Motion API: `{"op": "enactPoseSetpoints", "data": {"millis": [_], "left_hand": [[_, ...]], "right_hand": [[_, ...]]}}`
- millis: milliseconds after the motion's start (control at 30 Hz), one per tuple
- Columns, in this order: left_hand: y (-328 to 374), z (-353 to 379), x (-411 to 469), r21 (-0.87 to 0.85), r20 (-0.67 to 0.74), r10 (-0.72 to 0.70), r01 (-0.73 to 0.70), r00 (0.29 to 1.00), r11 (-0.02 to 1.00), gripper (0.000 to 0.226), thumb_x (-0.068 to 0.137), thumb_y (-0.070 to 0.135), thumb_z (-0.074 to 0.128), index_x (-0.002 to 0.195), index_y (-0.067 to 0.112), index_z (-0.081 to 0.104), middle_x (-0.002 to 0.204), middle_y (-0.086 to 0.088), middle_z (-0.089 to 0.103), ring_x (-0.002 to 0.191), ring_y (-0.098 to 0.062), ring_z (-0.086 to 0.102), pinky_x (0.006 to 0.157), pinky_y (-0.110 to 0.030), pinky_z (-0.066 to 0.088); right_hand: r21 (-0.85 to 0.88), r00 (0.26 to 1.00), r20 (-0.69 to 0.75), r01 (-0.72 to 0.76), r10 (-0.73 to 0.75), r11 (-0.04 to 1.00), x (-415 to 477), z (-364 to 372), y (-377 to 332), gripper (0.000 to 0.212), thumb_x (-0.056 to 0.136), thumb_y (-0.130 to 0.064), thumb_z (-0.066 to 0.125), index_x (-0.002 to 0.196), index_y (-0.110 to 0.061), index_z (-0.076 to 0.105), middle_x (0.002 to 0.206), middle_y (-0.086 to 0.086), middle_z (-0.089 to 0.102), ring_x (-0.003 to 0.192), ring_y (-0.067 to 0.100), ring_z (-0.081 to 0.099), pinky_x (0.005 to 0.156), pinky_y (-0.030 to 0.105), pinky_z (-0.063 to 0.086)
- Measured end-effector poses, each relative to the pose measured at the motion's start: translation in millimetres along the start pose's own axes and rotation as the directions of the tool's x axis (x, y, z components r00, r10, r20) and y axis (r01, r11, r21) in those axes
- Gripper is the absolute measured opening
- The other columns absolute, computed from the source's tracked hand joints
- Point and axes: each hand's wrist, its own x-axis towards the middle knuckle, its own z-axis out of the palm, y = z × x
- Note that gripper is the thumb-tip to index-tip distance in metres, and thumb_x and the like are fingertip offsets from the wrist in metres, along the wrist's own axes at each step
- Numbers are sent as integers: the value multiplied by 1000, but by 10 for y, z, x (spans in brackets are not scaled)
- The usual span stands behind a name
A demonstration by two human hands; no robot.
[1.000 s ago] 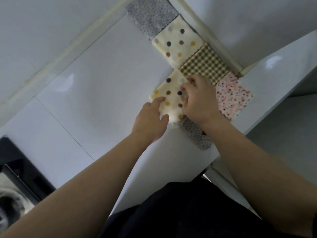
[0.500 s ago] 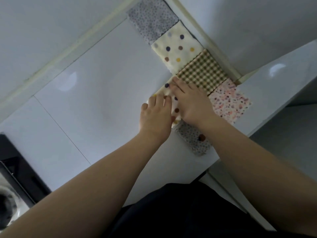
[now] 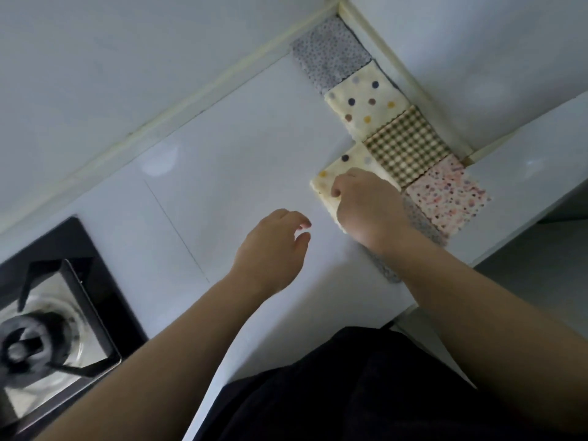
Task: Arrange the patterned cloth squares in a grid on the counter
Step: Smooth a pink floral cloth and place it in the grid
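Six cloth squares lie on the counter (image 3: 238, 154): two grey, two cream with dots, one gingham and one pink. Four of them form a row, edge to edge, along the strip at the foot of the wall (image 3: 477, 43). In order these are the far grey square (image 3: 331, 63), far cream square (image 3: 366, 101), gingham square (image 3: 407, 144) and pink square (image 3: 448, 195).

A second row runs beside the first. It holds the near cream square (image 3: 340, 168), touching the gingham square, and the near grey square (image 3: 420, 222), touching the pink square.

The right hand (image 3: 366, 208) rests on the near cream square and covers its near half. Its fingers (image 3: 337, 192) are curled down onto the cloth; whether they pinch it cannot be told. The right wrist and forearm hide much of the near grey square.

The left hand (image 3: 273, 246) hovers over bare counter, near the right hand but apart from all the squares. Its fingers are loosely curled and hold nothing.

One stove burner (image 3: 54, 313), blurred, sits at lower left. Dark clothing (image 3: 366, 393) fills the bottom edge.
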Motion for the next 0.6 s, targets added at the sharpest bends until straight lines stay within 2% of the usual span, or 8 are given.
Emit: {"op": "enactPoseSetpoints", "data": {"millis": [100, 233, 300, 400, 500, 600], "left_hand": [[-164, -62, -414, -91, -23, -109, 107, 994, 990, 21, 101, 31, 50, 116, 33, 65, 109, 18, 62, 99, -4, 60, 93, -33, 51], [-394, -113, -910, -221, -109, -276, 248, 955, 943, 19, 100, 31, 53, 113, 34, 67, 102, 21, 63, 91, 1, 60, 85, -25, 51], [-526, -128, -1164, -273, -157, -352, 302, 923, 913, 18, 100, 31, 54, 112, 35, 67, 101, 21, 64, 90, 2, 59, 82, -23, 50], [-780, -114, -1636, -354, -202, -450, 363, 870, 862, 17, 100, 30, 55, 112, 32, 68, 101, 19, 65, 89, 1, 60, 80, -25, 52], [-1083, -31, -2166, -424, -260, -489, 357, 832, 832, 14, 99, 29, 58, 108, 31, 69, 93, 22, 63, 81, 3, 60, 68, -22, 53], [-1443, 88, -2766, -477, -353, -478, 285, 804, 832, 12, 98, 24, 61, 104, 26, 71, 89, 17, 66, 76, 1, 60, 66, -11, 46]], "right_hand": [[23, 997, 71, 5, -7, 1000, -210, 39, -383, 20, 88, -2, 52, 96, -14, 67, 95, 3, 63, 82, 23, 62, 71, 40, 56], [60, 988, 52, 140, -143, 988, -517, 237, -830, 20, 87, 2, 51, 82, -11, 65, 80, 2, 60, 70, 21, 59, 59, 34, 52], [72, 973, 71, 215, -220, 974, -646, 348, -1062, 21, 91, -1, 50, 82, -12, 65, 78, 1, 61, 69, 20, 58, 61, 32, 51], [116, 942, 126, 297, -311, 948, -843, 493, -1473, 23, 89, -3, 49, 80, -15, 66, 76, 1, 63, 70, 23, 61, 64, 37, 56], [112, 911, 148, 371, -384, 922, -1122, 624, -1947, 23, 87, -3, 51, 80, -16, 68, 80, 4, 67, 74, 27, 64, 65, 39, 57], [76, 879, 149, 446, -453, 892, -1502, 744, -2484, 24, 83, 2, 49, 81, -12, 69, 81, 7, 67, 76, 30, 64, 66, 41, 58]]}}
